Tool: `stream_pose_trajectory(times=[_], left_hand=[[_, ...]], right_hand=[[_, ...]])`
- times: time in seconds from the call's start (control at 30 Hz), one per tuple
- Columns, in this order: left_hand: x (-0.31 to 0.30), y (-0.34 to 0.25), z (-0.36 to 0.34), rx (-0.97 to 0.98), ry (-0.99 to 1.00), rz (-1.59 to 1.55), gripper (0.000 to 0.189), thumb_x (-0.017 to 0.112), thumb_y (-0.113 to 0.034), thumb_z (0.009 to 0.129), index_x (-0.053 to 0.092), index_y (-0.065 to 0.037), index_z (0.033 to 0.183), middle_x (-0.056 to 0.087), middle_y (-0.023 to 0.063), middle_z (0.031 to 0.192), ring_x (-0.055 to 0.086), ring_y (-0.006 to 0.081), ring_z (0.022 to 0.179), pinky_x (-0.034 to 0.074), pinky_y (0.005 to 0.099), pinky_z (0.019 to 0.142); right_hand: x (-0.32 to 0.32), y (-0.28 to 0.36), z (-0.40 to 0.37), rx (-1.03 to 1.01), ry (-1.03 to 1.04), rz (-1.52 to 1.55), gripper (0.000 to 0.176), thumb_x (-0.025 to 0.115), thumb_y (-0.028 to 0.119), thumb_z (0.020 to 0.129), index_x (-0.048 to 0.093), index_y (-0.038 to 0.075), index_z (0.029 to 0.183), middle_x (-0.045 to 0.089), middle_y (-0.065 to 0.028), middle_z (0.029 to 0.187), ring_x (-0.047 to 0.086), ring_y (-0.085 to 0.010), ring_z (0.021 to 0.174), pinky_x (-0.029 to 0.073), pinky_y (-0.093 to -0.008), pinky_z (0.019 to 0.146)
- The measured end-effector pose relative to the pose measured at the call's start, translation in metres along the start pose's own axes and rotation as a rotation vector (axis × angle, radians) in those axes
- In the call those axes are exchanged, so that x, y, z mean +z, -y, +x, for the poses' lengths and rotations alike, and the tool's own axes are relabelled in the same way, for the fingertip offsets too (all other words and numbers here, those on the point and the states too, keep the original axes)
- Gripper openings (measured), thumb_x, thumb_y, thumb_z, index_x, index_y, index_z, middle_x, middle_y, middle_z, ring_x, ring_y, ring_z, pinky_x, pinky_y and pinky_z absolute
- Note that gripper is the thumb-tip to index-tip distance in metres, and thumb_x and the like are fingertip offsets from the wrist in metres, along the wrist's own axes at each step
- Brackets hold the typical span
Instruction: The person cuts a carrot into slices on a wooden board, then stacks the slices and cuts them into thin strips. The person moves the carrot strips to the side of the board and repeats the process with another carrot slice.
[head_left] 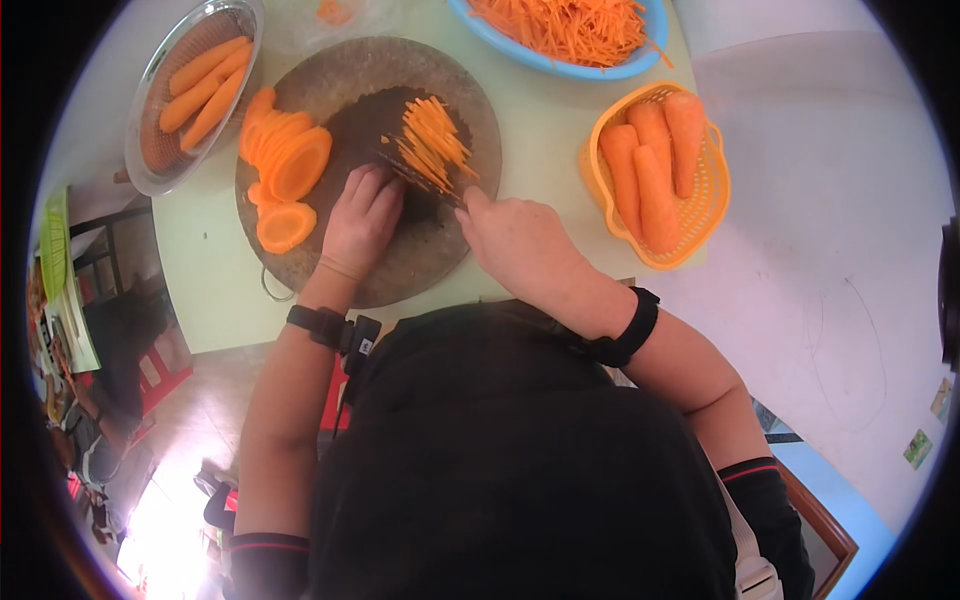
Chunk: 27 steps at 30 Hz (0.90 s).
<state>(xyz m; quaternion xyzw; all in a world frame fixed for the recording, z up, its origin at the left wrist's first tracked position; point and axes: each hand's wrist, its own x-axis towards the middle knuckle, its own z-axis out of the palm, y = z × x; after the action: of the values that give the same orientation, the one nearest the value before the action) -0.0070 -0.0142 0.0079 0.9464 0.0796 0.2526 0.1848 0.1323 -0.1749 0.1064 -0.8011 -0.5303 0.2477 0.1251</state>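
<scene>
My right hand [518, 243] is wrapped round the handle of a knife [418, 178], whose dark blade points left across the round chopping board [370, 65]. Close beside the blade, my left hand [362, 222] presses down on the board with its fingers curled together; whatever lies under the fingertips is hidden. Beyond the blade is a pile of thin carrot strips [432, 138]. To the left of my left hand, overlapping carrot slices [290, 160] fan out, with a couple of oval ones nearest me.
A clear oval basket [150, 182] with peeled carrots [205, 85] stands at the upper left. A blue basin [600, 72] of shredded carrot [560, 30] is at the top. On the right, a yellow basket [715, 215] holds several whole carrots [655, 190]. Other people [95, 420] are at far left.
</scene>
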Motion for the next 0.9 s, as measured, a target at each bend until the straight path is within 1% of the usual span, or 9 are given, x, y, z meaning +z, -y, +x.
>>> stream_pose_trajectory(times=[0.37, 0.43, 0.57, 0.63, 0.67, 0.73, 0.77, 0.83, 0.9], left_hand=[[0.001, 0.001, 0.002, 0.010, -0.021, -0.015, 0.029, 0.068, 0.002, 0.073, 0.064, 0.000, 0.102, 0.060, 0.0108, 0.103, 0.060, 0.0299, 0.100, 0.053, 0.0373, 0.083], [0.003, 0.002, 0.000, 0.008, -0.035, -0.042, 0.027, 0.069, 0.003, 0.074, 0.063, 0.000, 0.100, 0.059, 0.0107, 0.101, 0.059, 0.0299, 0.100, 0.053, 0.0376, 0.082], [0.004, 0.001, 0.000, 0.001, -0.058, -0.044, 0.026, 0.069, 0.003, 0.074, 0.063, -0.001, 0.099, 0.059, 0.0102, 0.101, 0.059, 0.0299, 0.099, 0.052, 0.0379, 0.082], [0.002, -0.002, 0.003, -0.029, -0.101, -0.059, 0.023, 0.070, 0.002, 0.075, 0.062, -0.002, 0.096, 0.059, 0.0098, 0.099, 0.059, 0.0297, 0.097, 0.051, 0.0377, 0.082], [0.000, -0.001, 0.004, -0.026, -0.111, -0.051, 0.023, 0.070, 0.002, 0.075, 0.062, -0.002, 0.096, 0.059, 0.0098, 0.099, 0.059, 0.0297, 0.097, 0.051, 0.0377, 0.082], [0.002, 0.000, 0.002, -0.024, -0.118, -0.019, 0.020, 0.071, 0.000, 0.075, 0.062, -0.004, 0.092, 0.058, 0.0091, 0.095, 0.058, 0.0294, 0.091, 0.050, 0.0381, 0.080], [0.004, 0.001, 0.000, -0.017, -0.127, -0.012, 0.020, 0.071, 0.000, 0.075, 0.062, -0.004, 0.092, 0.058, 0.0091, 0.095, 0.058, 0.0294, 0.091, 0.050, 0.0381, 0.080], [0.006, 0.004, 0.001, -0.072, -0.074, -0.052, 0.017, 0.071, -0.002, 0.075, 0.062, -0.005, 0.090, 0.057, 0.0090, 0.093, 0.057, 0.0298, 0.088, 0.049, 0.0390, 0.077], [0.010, 0.007, 0.009, -0.090, -0.079, -0.065, 0.017, 0.073, -0.002, 0.076, 0.063, -0.004, 0.090, 0.057, 0.0092, 0.093, 0.057, 0.0295, 0.089, 0.050, 0.0379, 0.077]], right_hand=[[0.013, -0.007, 0.020, 0.028, -0.052, 0.066, 0.024, 0.051, 0.020, 0.098, 0.057, -0.002, 0.092, 0.064, -0.0202, 0.065, 0.066, -0.0381, 0.063, 0.052, -0.0487, 0.060], [0.013, -0.020, 0.021, 0.195, -0.004, 0.357, 0.026, 0.051, 0.023, 0.098, 0.057, -0.001, 0.092, 0.063, -0.0209, 0.066, 0.065, -0.0387, 0.064, 0.051, -0.0484, 0.061], [0.004, -0.025, 0.010, 0.240, -0.037, 0.481, 0.028, 0.051, 0.026, 0.098, 0.057, -0.001, 0.090, 0.063, -0.0215, 0.066, 0.064, -0.0405, 0.065, 0.050, -0.0484, 0.062], [-0.010, -0.017, 0.008, 0.322, 0.024, 0.623, 0.030, 0.051, 0.027, 0.098, 0.056, 0.000, 0.089, 0.062, -0.0218, 0.066, 0.062, -0.0416, 0.064, 0.049, -0.0489, 0.062], [-0.009, -0.019, 0.008, 0.311, 0.019, 0.618, 0.030, 0.051, 0.027, 0.098, 0.056, 0.000, 0.089, 0.062, -0.0218, 0.066, 0.062, -0.0416, 0.064, 0.049, -0.0489, 0.062], [-0.005, -0.025, 0.007, 0.158, -0.124, 0.392, 0.027, 0.051, 0.026, 0.098, 0.055, 0.001, 0.090, 0.061, -0.0203, 0.064, 0.062, -0.0403, 0.062, 0.048, -0.0497, 0.060], [-0.005, -0.027, 0.006, 0.149, -0.133, 0.389, 0.027, 0.051, 0.026, 0.098, 0.055, 0.001, 0.090, 0.061, -0.0203, 0.064, 0.062, -0.0403, 0.062, 0.048, -0.0497, 0.060], [-0.008, -0.026, 0.001, 0.024, -0.214, 0.096, 0.023, 0.052, 0.024, 0.097, 0.054, 0.002, 0.090, 0.061, -0.0182, 0.062, 0.063, -0.0385, 0.061, 0.049, -0.0495, 0.058], [-0.013, -0.025, -0.004, 0.013, -0.230, 0.030, 0.022, 0.053, 0.023, 0.096, 0.053, 0.002, 0.090, 0.061, -0.0172, 0.063, 0.063, -0.0376, 0.062, 0.049, -0.0488, 0.057]])
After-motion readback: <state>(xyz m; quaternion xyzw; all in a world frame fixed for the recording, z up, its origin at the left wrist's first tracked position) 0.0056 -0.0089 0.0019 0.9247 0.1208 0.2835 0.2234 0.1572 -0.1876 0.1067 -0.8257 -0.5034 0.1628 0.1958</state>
